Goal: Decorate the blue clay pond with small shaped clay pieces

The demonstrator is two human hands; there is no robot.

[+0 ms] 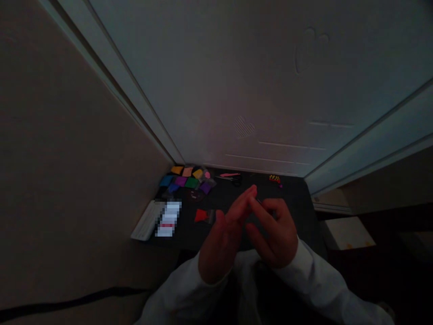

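- Head view: left hand (226, 234) open, fingers extended; right hand (274, 232) bent, touching its fingertips—whether it pinches something, I cannot tell.
- Red packet (201, 215) left of the hands, on the dark surface (182, 243)—scissors (233, 179) beyond them.

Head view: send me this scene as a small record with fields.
Left hand: fingers extended, fingertips by the right's
Right hand: fingers bent; what it holds, too dark to tell
Surface: black tabletop
Nearest the left hand: small bright-red packet
Far left: cluster of small multicoloured packets
Far middle: dark-handled metal scissors beside slim pink tool
Near left edge: flat pale rectangular item
Lighting: dim
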